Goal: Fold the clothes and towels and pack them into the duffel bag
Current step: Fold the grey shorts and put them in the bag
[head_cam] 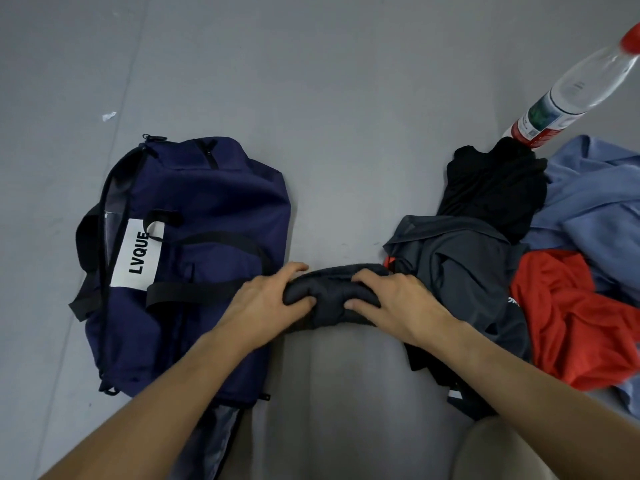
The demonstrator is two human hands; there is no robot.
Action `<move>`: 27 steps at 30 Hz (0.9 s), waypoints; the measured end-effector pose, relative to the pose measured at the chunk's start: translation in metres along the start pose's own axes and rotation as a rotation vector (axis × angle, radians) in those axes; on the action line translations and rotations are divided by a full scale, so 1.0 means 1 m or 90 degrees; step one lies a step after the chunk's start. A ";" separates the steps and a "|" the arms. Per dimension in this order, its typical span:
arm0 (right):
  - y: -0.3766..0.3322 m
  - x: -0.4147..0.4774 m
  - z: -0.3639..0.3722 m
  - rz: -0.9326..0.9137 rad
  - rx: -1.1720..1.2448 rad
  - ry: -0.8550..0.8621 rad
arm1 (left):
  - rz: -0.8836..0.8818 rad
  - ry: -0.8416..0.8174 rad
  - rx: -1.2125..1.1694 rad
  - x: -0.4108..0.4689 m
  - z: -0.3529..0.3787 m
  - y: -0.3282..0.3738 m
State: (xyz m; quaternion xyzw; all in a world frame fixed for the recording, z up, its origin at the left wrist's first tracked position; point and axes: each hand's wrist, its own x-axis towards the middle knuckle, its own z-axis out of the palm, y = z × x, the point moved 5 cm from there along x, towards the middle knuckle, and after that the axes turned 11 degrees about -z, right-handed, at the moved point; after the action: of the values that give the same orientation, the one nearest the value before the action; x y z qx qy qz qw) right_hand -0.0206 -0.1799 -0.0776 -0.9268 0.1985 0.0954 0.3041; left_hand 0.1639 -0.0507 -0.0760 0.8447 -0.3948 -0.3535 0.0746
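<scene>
A navy duffel bag (194, 237) with black straps and a white "LVQUE" label lies on the grey floor at the left, its zipper looking closed. Just right of it sits a dark grey rolled garment (329, 294). My left hand (273, 299) grips its left end and my right hand (398, 303) grips its right end, thumbs underneath at the front. To the right lies a pile of clothes: a dark grey garment (460, 271), a black one (491, 188), a red one (571, 317) and a light blue one (599, 202).
A clear plastic bottle (568, 95) with a red cap and red-green label stands behind the clothes pile at the upper right. A small white scrap (109, 116) lies on the floor at the far left. My knee (495, 448) shows at the bottom right.
</scene>
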 end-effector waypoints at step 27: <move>-0.034 -0.035 0.060 0.004 -0.029 0.111 | -0.068 0.278 -0.011 -0.020 0.018 0.031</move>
State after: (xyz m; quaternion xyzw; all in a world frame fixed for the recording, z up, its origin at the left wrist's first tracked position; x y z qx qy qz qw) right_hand -0.0410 -0.1081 -0.0977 -0.9375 0.2253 0.0196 0.2644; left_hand 0.1241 -0.0544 -0.0658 0.9201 -0.3214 -0.1693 0.1464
